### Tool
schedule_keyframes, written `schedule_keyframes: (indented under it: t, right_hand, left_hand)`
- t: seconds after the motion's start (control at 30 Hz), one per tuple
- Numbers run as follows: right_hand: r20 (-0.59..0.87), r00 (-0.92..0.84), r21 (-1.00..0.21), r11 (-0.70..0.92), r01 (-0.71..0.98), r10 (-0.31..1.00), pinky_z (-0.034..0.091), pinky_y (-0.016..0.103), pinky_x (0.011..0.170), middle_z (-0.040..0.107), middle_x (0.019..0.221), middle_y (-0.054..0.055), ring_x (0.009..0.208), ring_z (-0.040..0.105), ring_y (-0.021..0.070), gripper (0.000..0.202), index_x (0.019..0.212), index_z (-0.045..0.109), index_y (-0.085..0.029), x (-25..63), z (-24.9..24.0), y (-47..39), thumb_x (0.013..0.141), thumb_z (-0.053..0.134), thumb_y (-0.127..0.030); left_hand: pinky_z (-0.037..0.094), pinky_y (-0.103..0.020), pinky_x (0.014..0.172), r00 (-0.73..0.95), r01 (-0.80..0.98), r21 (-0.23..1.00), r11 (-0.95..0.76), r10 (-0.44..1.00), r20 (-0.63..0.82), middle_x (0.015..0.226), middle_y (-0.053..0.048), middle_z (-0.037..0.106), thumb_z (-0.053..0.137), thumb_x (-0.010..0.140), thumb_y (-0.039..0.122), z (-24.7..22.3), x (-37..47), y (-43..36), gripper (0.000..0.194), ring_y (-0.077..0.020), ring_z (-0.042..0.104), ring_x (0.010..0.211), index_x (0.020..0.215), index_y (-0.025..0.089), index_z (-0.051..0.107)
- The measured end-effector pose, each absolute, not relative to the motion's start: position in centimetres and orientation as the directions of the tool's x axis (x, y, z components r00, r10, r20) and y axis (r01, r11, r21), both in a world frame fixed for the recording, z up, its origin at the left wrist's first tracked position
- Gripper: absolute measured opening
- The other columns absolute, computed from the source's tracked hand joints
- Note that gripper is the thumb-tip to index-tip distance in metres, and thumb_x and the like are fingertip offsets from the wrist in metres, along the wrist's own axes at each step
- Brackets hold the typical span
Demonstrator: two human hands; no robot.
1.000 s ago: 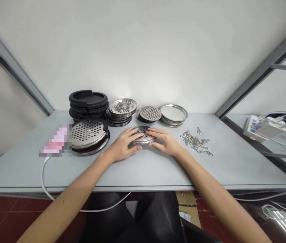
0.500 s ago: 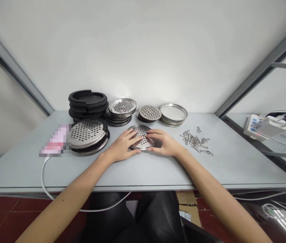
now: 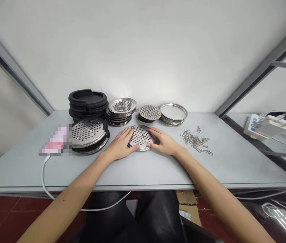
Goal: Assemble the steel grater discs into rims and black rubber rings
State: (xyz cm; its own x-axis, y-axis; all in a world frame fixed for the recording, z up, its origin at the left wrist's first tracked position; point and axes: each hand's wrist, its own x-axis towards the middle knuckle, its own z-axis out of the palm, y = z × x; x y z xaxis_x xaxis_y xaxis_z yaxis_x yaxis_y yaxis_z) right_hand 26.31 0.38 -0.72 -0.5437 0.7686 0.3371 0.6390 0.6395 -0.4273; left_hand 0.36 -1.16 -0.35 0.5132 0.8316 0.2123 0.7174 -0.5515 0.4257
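Note:
A round metal grater plate [image 3: 142, 137] with rows of holes lies flat on the table in front of me, between my hands. On its left side, my left hand [image 3: 121, 143] grips the rim, thumb at the near edge and fingers along the far left. My right hand [image 3: 165, 141] clasps the opposite side, its thumb on the near rim and its fingers toward the far edge. Parts of the rim are hidden under both hands. Behind it stand a pile of smaller grater discs [image 3: 150, 112] and a stack of rimmed grater plates [image 3: 123, 106].
Black ring-shaped holders [image 3: 88, 106] are piled at the back left, with assembled graters [image 3: 88, 133] before them. Plain metal lids [image 3: 173, 112] stack at the back right, near loose metal clips [image 3: 195, 140]. A blurred pink item [image 3: 56, 140] with a cable lies left; a power strip [image 3: 255, 126] sits right.
My fingers have moved from the plate's perforated middle outward to its rim. Both hands now hold its sides, and more of its surface shows.

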Motion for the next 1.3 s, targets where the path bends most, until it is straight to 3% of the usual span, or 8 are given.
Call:
schedule_keyframes:
  t: [0.2, 0.43, 0.67, 0.93, 1.13, 1.3]
  right_hand:
    - [0.346, -0.529, -0.441, 0.632, 0.637, 0.775, 0.040, 0.055, 0.110, 0.052, 0.140, 0.021, 0.130, 0.051, 0.0362, 0.074, 0.136, 0.052, -0.013, 26.17, -0.77, 0.37, 0.078, 0.068, -0.057]
    - [0.349, -0.526, -0.494, 0.629, 0.600, 0.776, 0.037, 0.056, 0.111, 0.045, 0.146, 0.022, 0.138, 0.041, 0.0380, 0.095, 0.143, 0.040, -0.015, 26.15, -1.13, 0.09, 0.069, 0.073, -0.063]
    - [0.371, -0.505, -0.527, 0.624, 0.577, 0.780, 0.035, 0.056, 0.113, 0.042, 0.148, 0.024, 0.140, 0.037, 0.0373, 0.091, 0.143, 0.041, -0.014, 26.24, -0.43, 0.02, 0.071, 0.073, -0.060]
    - [0.370, -0.497, -0.519, 0.619, 0.590, 0.785, 0.036, 0.056, 0.111, 0.041, 0.149, 0.022, 0.139, 0.038, 0.0379, 0.090, 0.143, 0.042, -0.016, 26.28, -0.25, -0.16, 0.071, 0.073, -0.061]
    - [0.386, -0.526, -0.441, 0.652, 0.616, 0.758, 0.041, 0.057, 0.107, 0.050, 0.141, 0.023, 0.132, 0.048, 0.0388, 0.088, 0.137, 0.049, -0.015, 26.25, -0.68, 0.01, 0.068, 0.073, -0.064]
    - [0.366, -0.522, -0.415, 0.637, 0.649, 0.771, 0.042, 0.057, 0.106, 0.050, 0.140, 0.026, 0.131, 0.049, 0.0401, 0.089, 0.134, 0.052, -0.010, 26.24, -0.87, 0.08, 0.067, 0.073, -0.066]
  left_hand:
    - [0.025, -0.052, 0.118, 0.500, 0.726, 0.456, -0.516, 0.850, 0.165, 0.156, -0.022, 0.027, 0.057, 0.085, 0.061, -0.09, 0.38, -1.18, 0.082, -0.0350, 0.023, 0.146, 0.146, 0.010, 0.037]
    - [0.028, -0.055, 0.116, 0.497, 0.694, 0.477, -0.539, 0.838, 0.224, 0.157, -0.020, 0.027, 0.068, 0.074, 0.065, -0.44, 0.30, -1.35, 0.091, -0.0384, 0.026, 0.144, 0.144, 0.015, 0.042]
    - [0.035, -0.051, 0.114, 0.508, 0.628, 0.479, -0.613, 0.790, 0.344, 0.151, -0.018, 0.038, 0.071, 0.077, 0.055, -0.03, 0.57, -1.35, 0.076, -0.0330, 0.038, 0.139, 0.139, 0.018, 0.047]
    - [0.035, -0.052, 0.114, 0.504, 0.622, 0.461, -0.633, 0.774, 0.382, 0.151, -0.017, 0.040, 0.072, 0.076, 0.054, 0.04, 0.51, -1.19, 0.073, -0.0334, 0.039, 0.139, 0.137, 0.019, 0.050]
    - [0.025, -0.057, 0.117, 0.533, 0.691, 0.433, -0.579, 0.812, 0.236, 0.157, -0.019, 0.026, 0.062, 0.080, 0.063, -0.50, 0.53, -1.47, 0.083, -0.0380, 0.021, 0.146, 0.145, 0.017, 0.041]
    - [0.018, -0.057, 0.118, 0.548, 0.734, 0.368, -0.571, 0.818, 0.176, 0.159, -0.018, 0.023, 0.039, 0.097, 0.052, -0.31, 0.96, -1.72, 0.062, -0.0344, 0.013, 0.148, 0.148, 0.016, 0.036]
